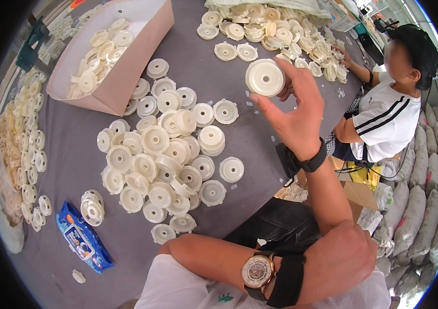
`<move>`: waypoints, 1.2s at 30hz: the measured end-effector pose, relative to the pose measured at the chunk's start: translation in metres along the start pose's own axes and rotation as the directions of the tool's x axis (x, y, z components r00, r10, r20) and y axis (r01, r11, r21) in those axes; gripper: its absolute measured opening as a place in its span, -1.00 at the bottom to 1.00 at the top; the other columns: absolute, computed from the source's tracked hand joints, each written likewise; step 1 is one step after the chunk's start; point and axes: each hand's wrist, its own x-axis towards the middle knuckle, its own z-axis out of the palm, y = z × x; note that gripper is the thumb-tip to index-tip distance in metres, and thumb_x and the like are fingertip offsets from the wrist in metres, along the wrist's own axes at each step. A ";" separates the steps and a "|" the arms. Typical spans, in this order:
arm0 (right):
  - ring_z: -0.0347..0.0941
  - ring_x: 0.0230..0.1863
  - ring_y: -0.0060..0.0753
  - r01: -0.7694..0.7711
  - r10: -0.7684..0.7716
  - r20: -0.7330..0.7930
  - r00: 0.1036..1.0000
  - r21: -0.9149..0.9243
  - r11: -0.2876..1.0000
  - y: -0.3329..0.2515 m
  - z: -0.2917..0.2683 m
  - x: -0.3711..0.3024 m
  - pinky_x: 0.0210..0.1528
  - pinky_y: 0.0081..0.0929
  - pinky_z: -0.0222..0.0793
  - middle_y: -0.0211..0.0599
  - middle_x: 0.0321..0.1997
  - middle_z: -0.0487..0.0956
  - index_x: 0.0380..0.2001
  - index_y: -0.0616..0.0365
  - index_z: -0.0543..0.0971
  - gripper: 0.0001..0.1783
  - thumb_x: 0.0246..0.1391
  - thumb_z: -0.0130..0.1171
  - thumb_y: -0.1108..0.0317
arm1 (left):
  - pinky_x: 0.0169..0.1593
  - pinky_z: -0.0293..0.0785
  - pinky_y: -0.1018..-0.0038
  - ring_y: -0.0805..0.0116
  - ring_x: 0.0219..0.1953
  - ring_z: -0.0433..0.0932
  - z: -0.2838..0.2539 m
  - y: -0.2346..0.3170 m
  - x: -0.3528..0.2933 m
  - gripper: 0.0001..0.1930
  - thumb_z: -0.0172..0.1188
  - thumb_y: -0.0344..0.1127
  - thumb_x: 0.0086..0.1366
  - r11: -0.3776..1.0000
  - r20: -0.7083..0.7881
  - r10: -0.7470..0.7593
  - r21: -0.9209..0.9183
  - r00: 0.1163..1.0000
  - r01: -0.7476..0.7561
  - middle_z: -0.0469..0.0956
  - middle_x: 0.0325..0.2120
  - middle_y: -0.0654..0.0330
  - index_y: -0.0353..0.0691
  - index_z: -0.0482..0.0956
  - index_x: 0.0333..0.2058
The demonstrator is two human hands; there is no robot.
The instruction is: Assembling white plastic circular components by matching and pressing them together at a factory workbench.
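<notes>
White disc [261, 72] has its rim gripped between right thumb [267, 107] and fingers [292, 75].

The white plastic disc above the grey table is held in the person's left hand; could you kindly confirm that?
Only the side is wrong: the head view shows the white disc above the grey table held in the person's right hand.

Light: bright, diffuse; upper-right rim washed out | shadows: soft, among cream-white round plastic discs [149, 147] on grey table [254, 154] | distortion: edges bowed, corners black
</notes>
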 end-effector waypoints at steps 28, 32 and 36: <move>0.56 -0.23 0.00 0.042 0.324 0.802 0.501 -0.397 0.917 0.024 -0.158 -0.108 -0.15 -0.23 0.47 -0.06 -0.17 0.57 0.05 0.18 0.65 -0.47 -0.06 0.48 0.40 | -0.32 0.35 0.22 0.20 -0.45 0.58 0.043 0.022 0.005 -0.85 0.25 -0.28 0.09 0.997 -0.183 -0.063 -0.058 0.981 0.053 0.57 -0.60 0.20 -0.18 0.71 -0.54; 0.58 -0.21 0.00 -0.171 0.170 0.756 0.632 -0.078 0.982 -0.023 -0.085 -0.070 -0.13 -0.22 0.51 -0.12 -0.25 0.59 -0.03 0.16 0.68 -0.66 0.11 0.40 0.37 | -0.32 0.35 0.22 0.17 -0.45 0.57 0.050 0.029 0.004 -0.85 0.24 -0.27 0.10 0.990 -0.259 -0.114 -0.114 0.959 0.087 0.55 -0.61 0.19 -0.17 0.70 -0.54; 0.60 -0.23 -0.04 -0.245 0.071 0.621 0.780 0.198 0.949 -0.092 0.026 -0.050 -0.19 -0.26 0.51 -0.15 -0.30 0.61 -0.17 0.19 0.72 -0.74 0.14 0.43 0.27 | -0.32 0.35 0.22 0.17 -0.44 0.57 0.043 0.026 -0.004 -0.85 0.24 -0.27 0.10 0.985 -0.219 -0.146 -0.127 0.965 0.120 0.56 -0.60 0.18 -0.18 0.70 -0.54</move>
